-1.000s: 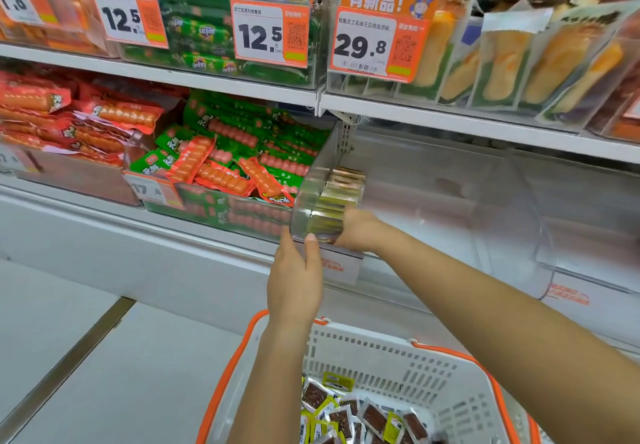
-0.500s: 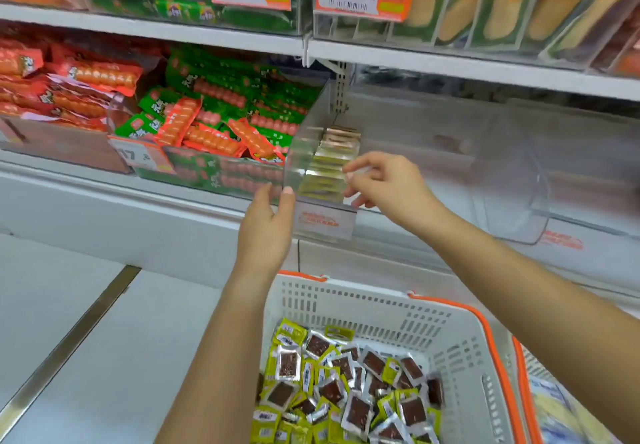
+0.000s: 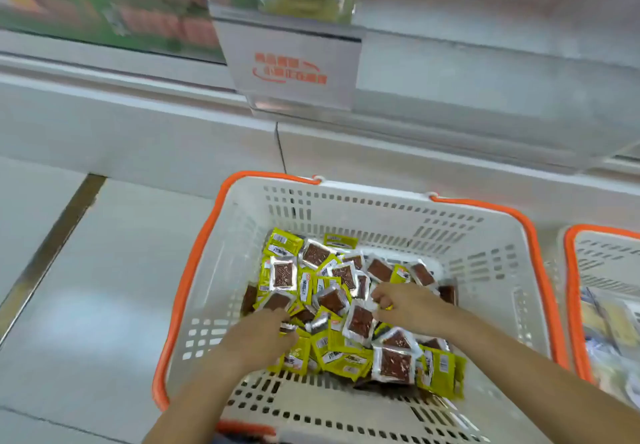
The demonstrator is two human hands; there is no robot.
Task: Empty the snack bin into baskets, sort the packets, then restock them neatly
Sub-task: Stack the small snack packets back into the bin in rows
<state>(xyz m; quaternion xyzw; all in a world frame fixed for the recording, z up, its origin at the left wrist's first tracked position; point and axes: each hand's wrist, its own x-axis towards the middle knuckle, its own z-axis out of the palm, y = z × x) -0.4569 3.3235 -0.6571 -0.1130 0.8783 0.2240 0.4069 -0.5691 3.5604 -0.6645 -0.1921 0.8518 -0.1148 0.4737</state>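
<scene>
head view: white basket [image 3: 460, 253] holds loose snack packets [image 3: 360, 322].

A white slotted basket [image 3: 485, 270] with an orange rim stands on the floor below the shelf, holding a loose heap of small snack packets [image 3: 346, 305], yellow-green with silver-edged windows showing brown contents, lying at all angles. Up on the shelf, the clear snack bin [image 3: 294, 0] holds a blurred row of yellow-green packets. A second orange-rimmed basket [image 3: 581, 270] stands just to the right.

Shop aisle, white shopping basket [image 3: 408, 215] with orange rim, stocked snack shelf [image 3: 104, 11], clear bin label holder [image 3: 294, 66]
</scene>
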